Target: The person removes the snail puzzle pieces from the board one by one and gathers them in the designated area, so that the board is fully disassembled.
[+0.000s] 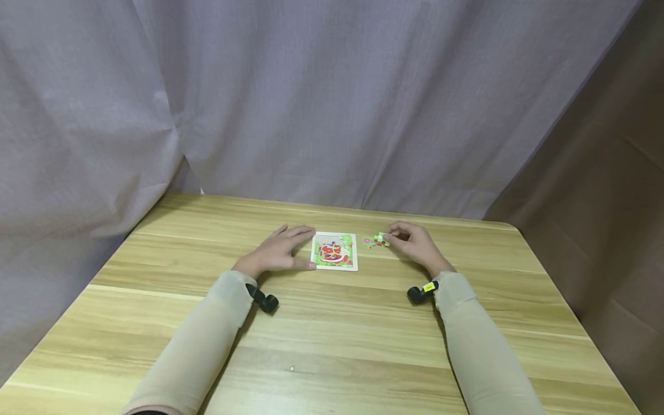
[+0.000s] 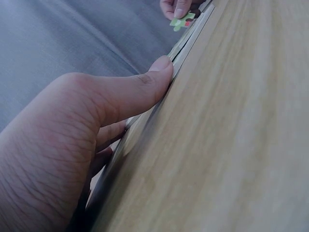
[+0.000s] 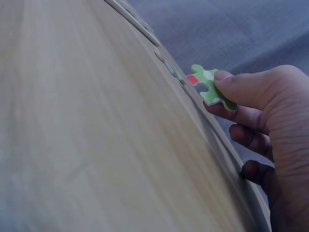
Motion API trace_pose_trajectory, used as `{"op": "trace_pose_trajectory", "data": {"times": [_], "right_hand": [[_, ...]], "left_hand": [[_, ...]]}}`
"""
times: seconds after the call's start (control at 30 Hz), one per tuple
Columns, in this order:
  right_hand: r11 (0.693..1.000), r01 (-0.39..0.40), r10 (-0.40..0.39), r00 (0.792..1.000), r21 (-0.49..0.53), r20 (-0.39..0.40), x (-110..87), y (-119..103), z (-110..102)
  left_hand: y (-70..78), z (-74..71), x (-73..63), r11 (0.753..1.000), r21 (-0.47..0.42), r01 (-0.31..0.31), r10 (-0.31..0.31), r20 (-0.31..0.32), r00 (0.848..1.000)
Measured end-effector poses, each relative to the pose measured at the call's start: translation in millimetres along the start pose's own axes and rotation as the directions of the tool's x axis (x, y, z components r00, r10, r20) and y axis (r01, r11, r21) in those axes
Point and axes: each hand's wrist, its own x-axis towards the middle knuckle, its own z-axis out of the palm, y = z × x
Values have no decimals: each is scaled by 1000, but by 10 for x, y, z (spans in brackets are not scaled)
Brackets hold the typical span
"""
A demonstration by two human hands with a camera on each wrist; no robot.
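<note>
A square puzzle board (image 1: 357, 259) with a white border and a red, green and blue picture lies flat on the table; its upper left part shows bare grey. My left hand (image 1: 280, 251) rests at the board's left edge, fingers spread and fairly straight, with the thumb (image 2: 153, 79) touching the near corner. To the right, my right hand (image 1: 413, 243) pinches a green jigsaw piece (image 3: 210, 88) with a red patch between thumb and index finger, held above the table. Beside the board, loose puzzle pieces (image 1: 368, 242) lie just left of that hand.
The wooden table (image 1: 332, 334) reaches back to a grey curtain (image 1: 311, 104). A brown curtain (image 1: 612, 202) hangs along the right side. A tiny pale speck (image 1: 292, 368) lies near the front. Each wrist wears a small black camera (image 1: 268, 303).
</note>
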Motion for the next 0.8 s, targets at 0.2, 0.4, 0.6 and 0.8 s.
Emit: {"op": "trace_pose_trajectory", "data": {"times": [0.2, 0.4, 0.6, 0.8], "right_hand": [[1000, -11, 11, 1000, 0, 16, -2, 3, -23], [1000, -2, 3, 1000, -28, 17, -20, 27, -49], [999, 11, -11, 1000, -39, 9, -31, 56, -61], [998, 27, -26, 1000, -56, 16, -16, 80, -50]], "left_hand": [[-8, 5, 1, 1000, 2, 4, -4, 4, 1000], [-4, -3, -5, 1000, 4, 12, -12, 18, 1000], [8, -12, -2, 1000, 4, 5, -5, 11, 1000], [-7, -8, -3, 1000, 4, 1, -1, 5, 1000]]}}
